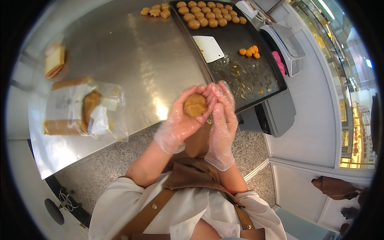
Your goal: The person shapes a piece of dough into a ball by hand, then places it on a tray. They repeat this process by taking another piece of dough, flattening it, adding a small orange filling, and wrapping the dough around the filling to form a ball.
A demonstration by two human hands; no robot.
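A round ball of tan dough (194, 105) rests in the cupped palm of my left hand (187, 118), which wears a clear plastic glove. My right hand (223, 120), gloved too, lies against the left hand's fingertips, its fingers extended and no object visible in it. Beyond my hands a black baking tray (258, 78) holds rows of smooth dough balls (212, 23), a white plastic scraper (209, 49) and several small orange balls (248, 53). Rough dough pieces (155, 12) sit on the steel table beside the tray.
The steel table (141, 60) carries an opened plastic bag with a tan block inside (67, 111) at left, and a stack of flat, pale slices (55, 61) farther back. A grey bin (279, 114) stands under the tray's right end. A white appliance (288, 48) is beyond the tray.
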